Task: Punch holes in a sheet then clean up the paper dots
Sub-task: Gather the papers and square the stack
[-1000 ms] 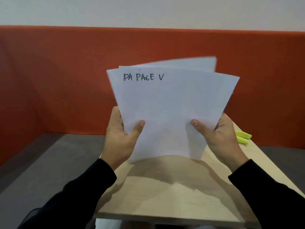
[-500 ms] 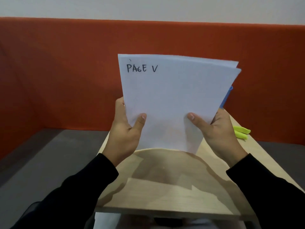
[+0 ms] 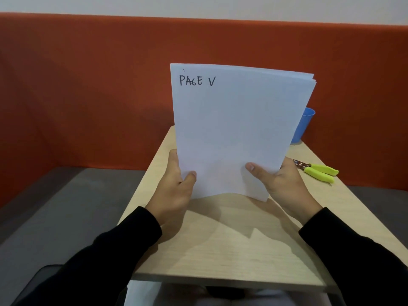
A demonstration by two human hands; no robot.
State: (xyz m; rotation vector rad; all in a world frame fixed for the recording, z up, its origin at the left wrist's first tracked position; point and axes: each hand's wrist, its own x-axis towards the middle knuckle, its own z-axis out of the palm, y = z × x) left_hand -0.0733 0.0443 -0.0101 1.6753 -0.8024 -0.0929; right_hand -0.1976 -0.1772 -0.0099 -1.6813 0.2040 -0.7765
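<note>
A thin stack of white sheets [image 3: 234,129], its top one marked "PAGE V", stands nearly upright above the small wooden table [image 3: 220,250]. My left hand [image 3: 176,191] grips its lower left edge, thumb on the front. My right hand [image 3: 280,184] grips the lower right edge the same way. A hole punch with yellow-green handles [image 3: 318,171] lies on the table just right of my right hand. No paper dots are visible.
A blue cup [image 3: 302,127] stands at the table's far right, partly hidden behind the sheets. An orange partition [image 3: 88,85] closes off the back. Grey floor [image 3: 55,206] lies to the left of the table.
The fanned sheets have been squared into one aligned stack. The stack and both hands sit lower and further right in view, uncovering the hole punch and more of the cup.
</note>
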